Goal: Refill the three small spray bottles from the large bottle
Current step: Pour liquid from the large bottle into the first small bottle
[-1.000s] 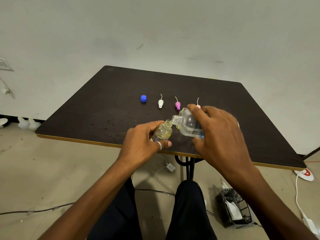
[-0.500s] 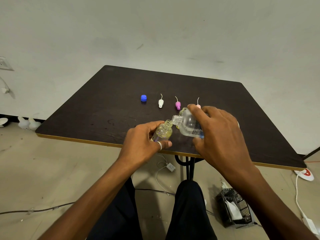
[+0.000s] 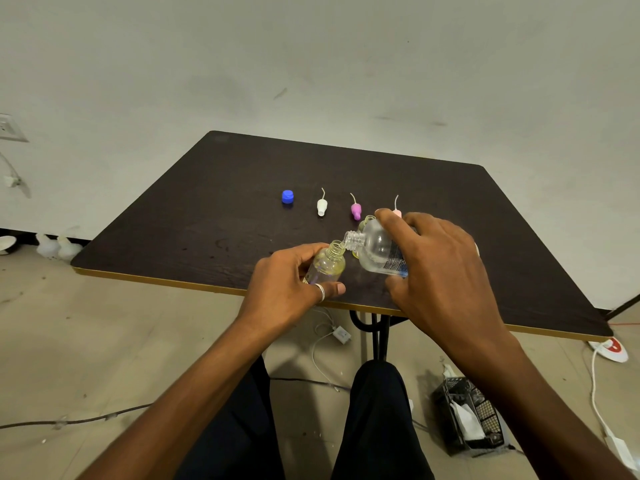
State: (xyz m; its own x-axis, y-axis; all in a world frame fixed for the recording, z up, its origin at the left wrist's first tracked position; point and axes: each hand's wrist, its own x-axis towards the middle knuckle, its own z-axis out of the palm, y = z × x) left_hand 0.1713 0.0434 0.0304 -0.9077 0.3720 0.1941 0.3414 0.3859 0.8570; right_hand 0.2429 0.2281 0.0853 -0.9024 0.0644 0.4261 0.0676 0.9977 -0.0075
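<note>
Over small bottle [image 3: 327, 268], large bottle [image 3: 379, 252] tilted, neck leftward

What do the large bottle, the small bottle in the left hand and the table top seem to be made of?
Large bottle: clear, glossy, probably plastic; the table shows through it.
Small bottle: clear, yellowish tint, threaded neck; plastic or glass, I cannot tell.
Table top: dark wood-look board, matt, with visible grain and a pale edge band.

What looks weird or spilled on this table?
Nothing stands out. The blue cap and three spray tops sit in a neat row on the table, off their bottles for refilling. The right hand tips the large bottle into the small bottle the left hand holds.
</note>
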